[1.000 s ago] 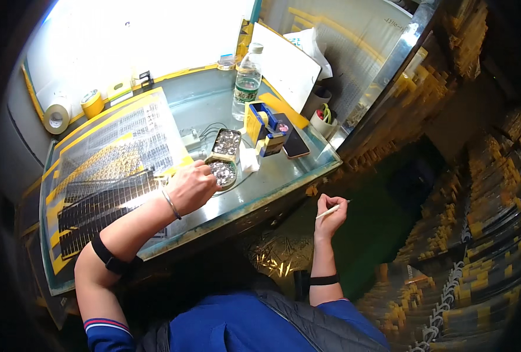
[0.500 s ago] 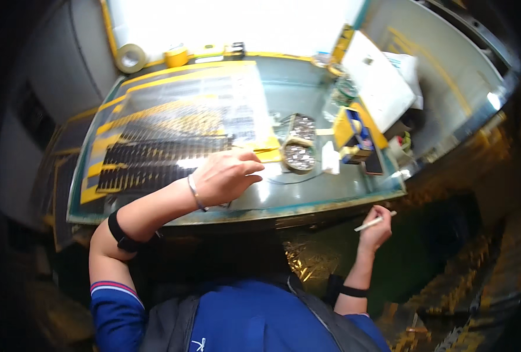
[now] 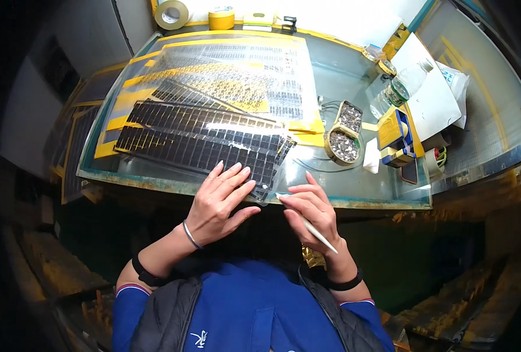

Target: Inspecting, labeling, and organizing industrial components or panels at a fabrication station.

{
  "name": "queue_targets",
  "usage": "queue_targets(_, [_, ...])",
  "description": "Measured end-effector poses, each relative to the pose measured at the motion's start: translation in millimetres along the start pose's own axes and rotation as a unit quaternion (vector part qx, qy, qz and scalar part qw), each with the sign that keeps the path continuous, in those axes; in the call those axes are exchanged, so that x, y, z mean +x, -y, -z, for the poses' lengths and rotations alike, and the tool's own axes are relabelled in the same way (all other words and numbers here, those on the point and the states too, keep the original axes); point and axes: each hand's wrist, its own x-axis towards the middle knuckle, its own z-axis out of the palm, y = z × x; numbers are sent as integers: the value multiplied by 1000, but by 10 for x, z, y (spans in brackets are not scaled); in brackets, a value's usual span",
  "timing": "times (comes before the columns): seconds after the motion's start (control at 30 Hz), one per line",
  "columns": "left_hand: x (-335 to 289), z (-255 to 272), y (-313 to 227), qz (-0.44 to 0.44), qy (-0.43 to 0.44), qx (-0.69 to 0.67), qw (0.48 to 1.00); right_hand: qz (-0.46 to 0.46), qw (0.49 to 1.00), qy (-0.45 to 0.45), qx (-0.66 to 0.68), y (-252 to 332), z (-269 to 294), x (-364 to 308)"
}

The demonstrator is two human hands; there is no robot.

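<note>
My left hand (image 3: 215, 204) lies with fingers spread on the near edge of a dark sheet (image 3: 196, 138) marked in a grid of small rectangles. Several such sheets overlap beneath clear plastic film. Just to the right, at the glass table's front edge, my right hand (image 3: 318, 212) pinches a slim white pen-shaped stick (image 3: 319, 237). The stick's pointed end slants down toward my wrist, while its other end is by my fingertips, close to the sheet's corner. Two joined small tubs (image 3: 342, 146) of tiny shiny pieces stand beyond the right hand.
Yellow-edged sheets (image 3: 115, 124) lie under the stack on the glass table (image 3: 331, 190). Tape rolls (image 3: 171, 14) line the back. A clear jar (image 3: 397, 91), a blue-and-yellow box (image 3: 394, 129), a white paper piece (image 3: 371, 157) and a phone-like slab (image 3: 409, 172) stand or lie at right.
My left hand has come down and toward me onto the grid sheet, its fingers spreading. My right hand has brought the stick up and leftward to the table edge. The view has shifted.
</note>
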Motion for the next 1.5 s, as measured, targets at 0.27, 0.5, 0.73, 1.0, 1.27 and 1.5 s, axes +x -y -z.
queue_targets(0.27, [-25,9,4,-9,-1,13,1000,0,1000,-11,-8,-58,-82,13])
queue_targets(0.5, [19,-4,46,-28,-10,-40,999,2,1000,-20,-12,-81,-102,29])
queue_targets(0.73, [54,-3,34,-19,-8,-39,999,20,1000,-11,-11,-99,-91,45])
queue_targets(1.0, [75,-29,44,-19,-23,-42,999,26,999,-29,-27,-118,-147,33])
queue_targets(1.27, [122,-47,40,-18,-33,-64,997,96,989,-80,-79,-132,-299,-17])
queue_targets(1.5, [107,-86,48,-27,-49,-46,997,12,987,-159,-22,-19,-430,-17])
